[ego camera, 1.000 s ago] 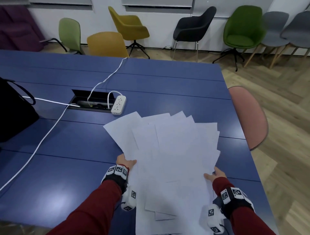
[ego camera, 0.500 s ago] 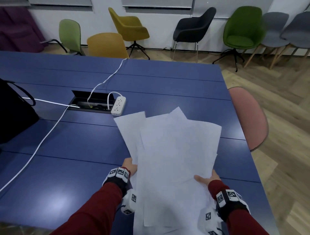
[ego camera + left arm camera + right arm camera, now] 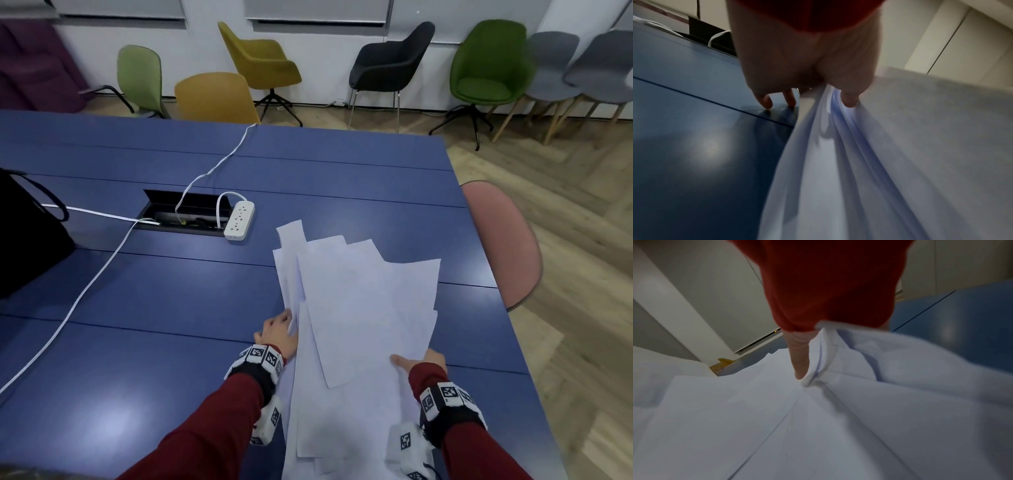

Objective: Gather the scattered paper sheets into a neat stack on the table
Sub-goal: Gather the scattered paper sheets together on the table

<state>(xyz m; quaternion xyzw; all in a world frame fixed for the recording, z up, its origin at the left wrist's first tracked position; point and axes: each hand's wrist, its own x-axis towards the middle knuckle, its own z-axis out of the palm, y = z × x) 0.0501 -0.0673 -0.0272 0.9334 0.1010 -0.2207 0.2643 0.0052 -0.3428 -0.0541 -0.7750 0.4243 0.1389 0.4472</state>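
Both hands have squeezed the fanned paper sheets [image 3: 359,308] into a narrower bundle right of the power strip [image 3: 239,219]. The left hand [image 3: 279,332] and right hand [image 3: 419,359] pinch its sides over the counter [image 3: 137,342]; edges remain uneven, so squaring is probably next.

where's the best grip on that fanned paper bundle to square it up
Probably the two long side edges of the paper bundle, one hand from each side, as the left hand and right hand already do. The far corners splay unevenly, so pressing inward from both sides should align them.
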